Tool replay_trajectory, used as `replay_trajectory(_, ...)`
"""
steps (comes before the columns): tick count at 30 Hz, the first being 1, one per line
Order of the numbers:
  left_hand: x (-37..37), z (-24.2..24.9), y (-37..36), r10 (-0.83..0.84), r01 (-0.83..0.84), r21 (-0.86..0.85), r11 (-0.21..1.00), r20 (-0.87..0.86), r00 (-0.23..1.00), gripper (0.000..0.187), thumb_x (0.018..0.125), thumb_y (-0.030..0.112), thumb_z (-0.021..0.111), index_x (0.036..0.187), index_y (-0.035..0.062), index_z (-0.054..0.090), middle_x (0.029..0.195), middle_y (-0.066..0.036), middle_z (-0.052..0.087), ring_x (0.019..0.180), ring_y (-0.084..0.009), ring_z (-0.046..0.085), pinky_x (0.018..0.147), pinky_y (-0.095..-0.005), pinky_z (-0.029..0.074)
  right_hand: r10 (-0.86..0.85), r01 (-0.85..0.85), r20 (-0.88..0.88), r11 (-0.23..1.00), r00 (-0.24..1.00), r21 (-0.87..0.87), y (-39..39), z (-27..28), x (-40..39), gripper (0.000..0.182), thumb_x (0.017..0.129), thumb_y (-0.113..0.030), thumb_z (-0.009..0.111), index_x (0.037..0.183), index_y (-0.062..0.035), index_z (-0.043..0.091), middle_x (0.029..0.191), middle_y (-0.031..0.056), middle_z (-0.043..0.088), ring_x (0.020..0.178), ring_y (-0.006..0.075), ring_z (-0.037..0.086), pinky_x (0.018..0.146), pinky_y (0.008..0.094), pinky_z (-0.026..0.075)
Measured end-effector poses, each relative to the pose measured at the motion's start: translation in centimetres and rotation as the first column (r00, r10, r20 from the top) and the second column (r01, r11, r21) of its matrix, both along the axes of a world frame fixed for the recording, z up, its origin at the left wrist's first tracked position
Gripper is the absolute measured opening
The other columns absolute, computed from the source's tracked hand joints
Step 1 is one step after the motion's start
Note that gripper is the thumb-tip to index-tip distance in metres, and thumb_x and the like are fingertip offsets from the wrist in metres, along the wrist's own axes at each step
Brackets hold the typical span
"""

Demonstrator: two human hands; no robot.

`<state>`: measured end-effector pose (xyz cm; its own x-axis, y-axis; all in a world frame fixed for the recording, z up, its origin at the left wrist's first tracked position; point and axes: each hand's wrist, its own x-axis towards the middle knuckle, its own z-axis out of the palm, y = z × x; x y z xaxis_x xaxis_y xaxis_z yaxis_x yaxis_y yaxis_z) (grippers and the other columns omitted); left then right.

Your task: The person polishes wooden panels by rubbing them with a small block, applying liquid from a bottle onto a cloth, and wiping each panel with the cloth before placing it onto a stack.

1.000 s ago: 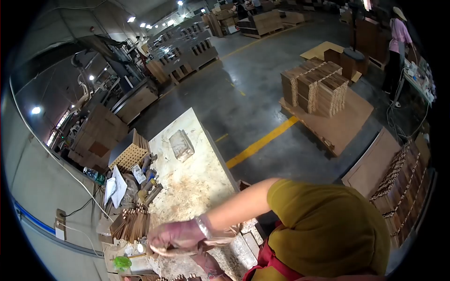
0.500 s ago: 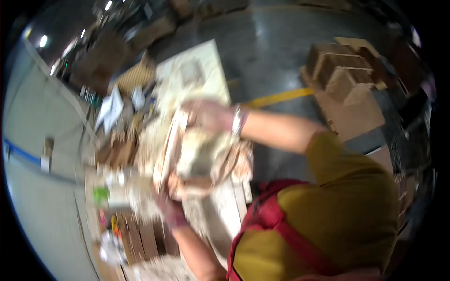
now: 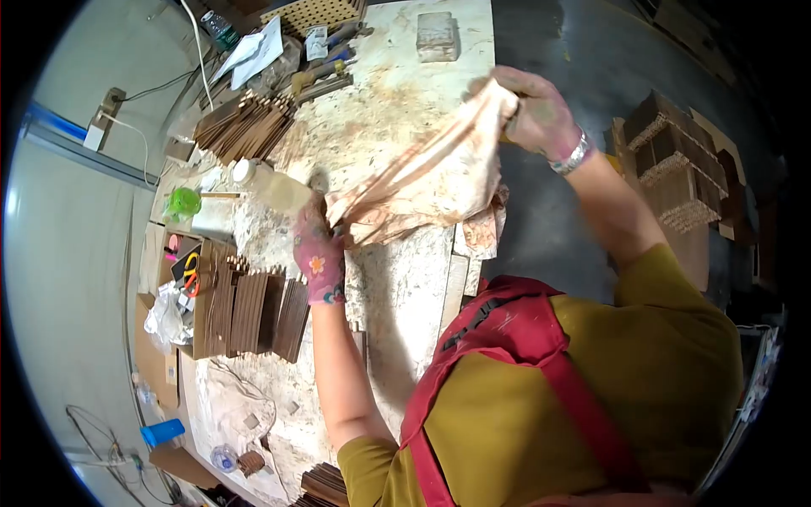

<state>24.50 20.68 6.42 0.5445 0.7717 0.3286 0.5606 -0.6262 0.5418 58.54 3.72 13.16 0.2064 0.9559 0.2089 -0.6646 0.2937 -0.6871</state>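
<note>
A stained, pale pink cloth is stretched between my two hands above the worktable. My left hand, in a patterned pink glove, grips its lower left end. At the upper right end, my right hand, also gloved and with a silvery band at the wrist, is closed on a bunched corner. A bottle with a white cap lies beside my left hand. Another piece of stained cloth shows beneath the right side of the stretched one.
Bundles of thin brown strips and stacked strips lie on the left. Scissors and a green object are near the wall. A rectangular block sits at the back; stacked boards stand at right.
The cloth, bunched before, is now spread out. My right hand has moved up and to the right, and my left hand has risen slightly. The view has shifted.
</note>
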Motion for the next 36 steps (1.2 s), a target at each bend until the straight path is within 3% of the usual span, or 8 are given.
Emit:
replay_trajectory(4,0.6,-2.9,0.5,0.081,-0.098,-0.054,0.994,-0.257,0.963,0.058,0.071,0.008,0.076,0.126,0.0150,0.059,0.112,-0.013,0.068,0.100,-0.0342,0.065,0.083,-0.0425,0.051,0.025,-0.054,0.169,0.984,0.985,0.172,-2.7,2.0,-3.2,0.021,0.092,-0.017,0.053,0.088,0.0033,0.058,0.098,0.0211,0.065,0.094,0.0283,0.062,0.090,0.0388,0.049)
replay_trajectory(8,2.4,-4.6,2.1,0.341,0.235,-0.730,0.642,0.546,0.765,0.036,0.084,0.001,0.062,0.120,0.0054,0.060,0.101,-0.006,0.069,0.091,-0.0185,0.065,0.080,-0.0285,0.052,0.185,-0.467,0.849,0.881,0.495,0.080,-4.8,5.0,-5.0,0.026,0.091,-0.024,0.063,0.083,0.0004,0.061,0.093,0.0161,0.067,0.084,0.0257,0.062,0.076,0.0372,0.051)
replay_trajectory(11,2.5,-4.1,3.0,0.182,0.464,-0.508,0.726,0.792,0.583,0.030,0.096,0.012,0.053,0.124,0.0035,0.059,0.114,-0.007,0.064,0.100,-0.0165,0.062,0.087,-0.0302,0.051,0.288,-0.253,0.944,0.937,0.163,-0.242,-5.5,1.6,-4.0,0.030,0.089,-0.028,0.069,0.100,-0.0002,0.065,0.100,0.0157,0.067,0.092,0.0250,0.064,0.078,0.0364,0.051)
replay_trajectory(14,4.1,1.3,-0.6,0.145,0.522,-0.531,0.668,0.780,0.608,0.033,0.095,0.010,0.054,0.127,0.0031,0.057,0.122,-0.009,0.062,0.107,-0.0188,0.061,0.092,-0.0317,0.051,0.214,0.315,0.965,0.915,0.152,-0.252,-3.2,1.7,-4.5,0.046,0.091,-0.030,0.068,0.127,-0.0039,0.057,0.117,0.0171,0.063,0.104,0.0247,0.063,0.087,0.0354,0.052)
replay_trajectory(19,4.1,3.9,-4.8,-0.253,0.406,-0.190,0.894,0.535,0.806,0.039,0.099,0.023,0.050,0.131,0.0010,0.053,0.123,-0.011,0.061,0.108,-0.0190,0.059,0.093,-0.0321,0.050,0.017,0.084,0.989,0.996,0.148,-0.030,1.9,-0.2,-9.6,0.045,0.091,-0.034,0.065,0.128,-0.0095,0.057,0.119,0.0142,0.061,0.108,0.0266,0.061,0.092,0.0346,0.049)
replay_trajectory(22,3.5,5.5,-6.6,-0.216,0.332,-0.168,0.928,0.483,0.849,0.036,0.101,0.024,0.048,0.123,-0.0030,0.059,0.102,-0.011,0.067,0.087,-0.0172,0.064,0.080,-0.0280,0.053,-0.201,-0.032,0.794,0.963,0.574,0.267,4.3,-4.5,-9.8,0.044,0.091,-0.044,0.061,0.101,-0.0013,0.067,0.087,0.0143,0.066,0.078,0.0233,0.061,0.072,0.0364,0.050)
replay_trajectory(29,-3.4,4.4,-6.1,-0.114,0.156,-0.288,0.945,0.156,0.981,0.047,0.092,0.029,0.062,0.125,-0.0038,0.059,0.111,-0.014,0.066,0.097,-0.0231,0.065,0.085,-0.0337,0.051,0.151,-0.012,0.958,0.988,0.244,-0.153,-0.8,1.5,-7.6,0.055,0.093,-0.052,0.058,0.111,0.0005,0.060,0.099,0.0151,0.062,0.092,0.0225,0.057,0.081,0.0348,0.046)
replay_trajectory(36,-2.1,0.3,-7.3,-0.170,0.611,-0.533,0.585,0.657,0.735,0.060,0.098,0.032,0.054,0.143,-0.0033,0.036,0.136,-0.015,0.049,0.116,-0.0249,0.053,0.101,-0.0387,0.043,0.064,0.080,0.967,0.993,0.247,-0.086,-3.9,3.7,-11.5,0.055,0.099,-0.049,0.048,0.126,-0.0015,0.053,0.117,0.0178,0.057,0.110,0.0288,0.055,0.098,0.0359,0.043)
